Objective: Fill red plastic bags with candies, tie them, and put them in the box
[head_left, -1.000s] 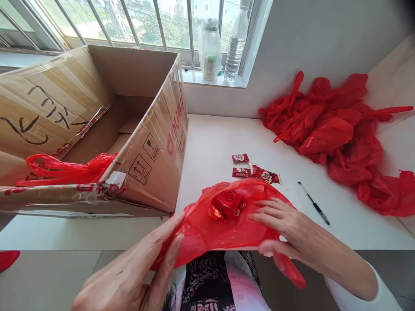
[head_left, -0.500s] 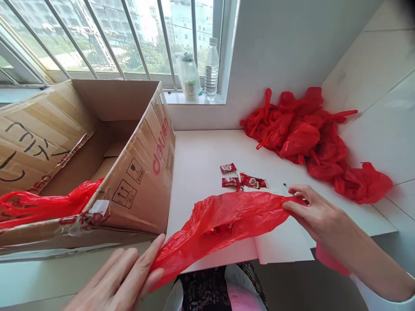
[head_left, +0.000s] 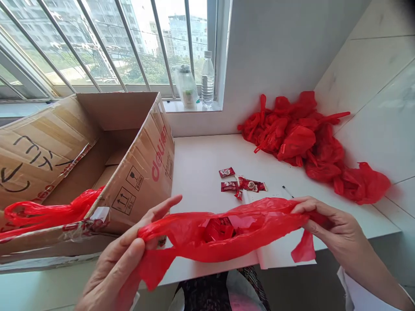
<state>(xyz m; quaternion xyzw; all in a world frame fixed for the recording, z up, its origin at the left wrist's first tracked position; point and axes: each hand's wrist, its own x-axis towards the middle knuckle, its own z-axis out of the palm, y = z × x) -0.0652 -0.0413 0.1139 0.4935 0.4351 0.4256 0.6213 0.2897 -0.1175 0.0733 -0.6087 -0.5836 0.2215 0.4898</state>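
Note:
A thin red plastic bag (head_left: pixel 197 250) is stretched sideways between my two hands, just above the table's front part. My left hand (head_left: pixel 119 259) pinches its left end between thumb and fingers, with the index finger sticking out. At the other end, my right hand (head_left: pixel 333 229) grips the bag, and a loose flap hangs below the fingers. Through the bag's opening several small red packets (head_left: pixel 222 229) show. Just beyond the bag, several red wrapped packets (head_left: pixel 249 184) lie on the white table (head_left: pixel 197 160).
A big open cardboard box (head_left: pixel 142 155) stands at the left with red plastic bags (head_left: pixel 78 203) inside. A heap of red bags (head_left: pixel 295 138) lies at the back right. A pen (head_left: pixel 287 191) rests on the table. On the windowsill stand a water bottle (head_left: pixel 207 82) and a bagged cup (head_left: pixel 187 88).
My left hand has moved up and right and now pinches the bag's end. The bag is raised and levelled, its opening showing more packets. My right hand has shifted slightly right.

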